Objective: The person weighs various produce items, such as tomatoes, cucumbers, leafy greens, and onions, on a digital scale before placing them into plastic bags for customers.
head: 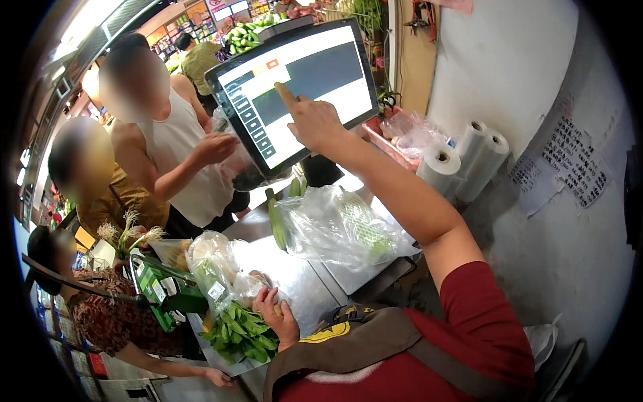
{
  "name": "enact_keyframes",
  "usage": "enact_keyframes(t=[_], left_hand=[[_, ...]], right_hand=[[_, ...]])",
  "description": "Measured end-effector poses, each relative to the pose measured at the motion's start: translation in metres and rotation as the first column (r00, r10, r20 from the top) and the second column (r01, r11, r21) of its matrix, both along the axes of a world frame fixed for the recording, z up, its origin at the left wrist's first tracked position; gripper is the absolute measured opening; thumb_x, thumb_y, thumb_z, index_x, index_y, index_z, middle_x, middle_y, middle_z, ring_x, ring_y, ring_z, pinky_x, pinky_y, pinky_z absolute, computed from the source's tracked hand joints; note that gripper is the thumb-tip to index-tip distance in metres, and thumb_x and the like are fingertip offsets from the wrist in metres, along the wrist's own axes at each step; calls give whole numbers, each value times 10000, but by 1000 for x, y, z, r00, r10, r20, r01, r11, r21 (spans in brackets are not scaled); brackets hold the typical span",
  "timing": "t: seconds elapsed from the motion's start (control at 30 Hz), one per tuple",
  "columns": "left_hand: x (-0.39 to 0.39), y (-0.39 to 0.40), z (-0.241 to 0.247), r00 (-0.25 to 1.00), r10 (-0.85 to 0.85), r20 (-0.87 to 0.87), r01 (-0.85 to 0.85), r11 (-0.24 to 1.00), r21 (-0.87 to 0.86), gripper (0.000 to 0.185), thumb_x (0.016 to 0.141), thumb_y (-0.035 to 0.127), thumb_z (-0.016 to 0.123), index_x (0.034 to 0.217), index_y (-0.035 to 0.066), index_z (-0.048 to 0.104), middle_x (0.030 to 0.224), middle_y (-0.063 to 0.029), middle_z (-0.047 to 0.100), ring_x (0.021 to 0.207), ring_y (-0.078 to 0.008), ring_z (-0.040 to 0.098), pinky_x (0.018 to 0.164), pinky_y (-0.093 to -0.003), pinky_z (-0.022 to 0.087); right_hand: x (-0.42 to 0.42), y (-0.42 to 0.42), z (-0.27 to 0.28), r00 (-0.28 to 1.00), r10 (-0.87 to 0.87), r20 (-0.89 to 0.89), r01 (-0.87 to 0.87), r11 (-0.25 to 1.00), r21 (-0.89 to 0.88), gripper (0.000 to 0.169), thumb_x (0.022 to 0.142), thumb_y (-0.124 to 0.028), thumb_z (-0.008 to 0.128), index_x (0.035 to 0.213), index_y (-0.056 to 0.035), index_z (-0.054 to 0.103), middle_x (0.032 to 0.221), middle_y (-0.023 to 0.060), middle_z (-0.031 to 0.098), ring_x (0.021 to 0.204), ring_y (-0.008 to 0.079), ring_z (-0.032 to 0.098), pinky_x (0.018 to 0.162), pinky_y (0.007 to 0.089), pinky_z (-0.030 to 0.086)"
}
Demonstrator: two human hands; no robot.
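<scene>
My right hand (pixel 316 120) reaches up to a touchscreen monitor (pixel 321 65), its index fingertip at the lit display and nothing in its grip. Low over the metal counter (pixel 306 281), my left hand (pixel 279 319) rests beside a small clear bag of tan produce (pixel 251 286) and leafy greens (pixel 241 331); whether it presses on the bag is unclear. A larger clear plastic bag (pixel 316 221) lies on the scale plate (pixel 351 276), with produce in a foam net sleeve (pixel 364 221) inside. Against that bag's left side is a long green vegetable (pixel 275 221).
Rolls of clear plastic bags (pixel 442 163) stand at right beside a red crate (pixel 387 135). A green shopping basket (pixel 163 286) is at the counter's left edge. Several people stand across the counter; one in a white tank top (pixel 173 151) has a hand beside the monitor.
</scene>
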State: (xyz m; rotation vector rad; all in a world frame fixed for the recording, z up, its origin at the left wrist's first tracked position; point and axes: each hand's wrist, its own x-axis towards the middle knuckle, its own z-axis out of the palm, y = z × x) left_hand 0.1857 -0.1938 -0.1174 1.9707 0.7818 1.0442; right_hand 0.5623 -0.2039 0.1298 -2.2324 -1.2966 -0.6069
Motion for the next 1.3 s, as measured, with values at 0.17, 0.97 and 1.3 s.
enact_keyframes(t=[0.17, 0.97, 1.3], left_hand=[[7, -5, 3, 998, -22, -51, 23, 1000, 19, 391, 806, -91, 545, 1173, 26, 613, 1360, -131, 475, 1228, -279, 495, 930, -353, 446], [-3, -6, -12, 998, -43, -42, 41, 998, -38, 363, 911, -64, 528, 1258, 28, 583, 1312, -105, 537, 1128, -211, 556, 908, -306, 472], [18, -7, 0, 979, -199, -44, 195, 978, -70, 404, 848, -123, 526, 1211, 33, 613, 1230, -106, 574, 1068, -202, 594, 862, -295, 470]], right_hand=[[7, -5, 1, 1000, 6, 10, -7, 1000, 5, 844, 861, -181, 698, 1556, -115, 223, 1020, 224, 679, 880, 383, 704, 767, 459, 569], [-2, -27, -29, 998, 52, 36, -54, 998, 35, 671, 846, -194, 644, 1470, -130, 405, 1060, 174, 707, 998, 354, 689, 863, 480, 530], [17, -84, -53, 986, -91, -137, 63, 979, -196, 719, 880, -167, 653, 1521, -129, 328, 1089, 208, 683, 1000, 377, 674, 863, 489, 535]])
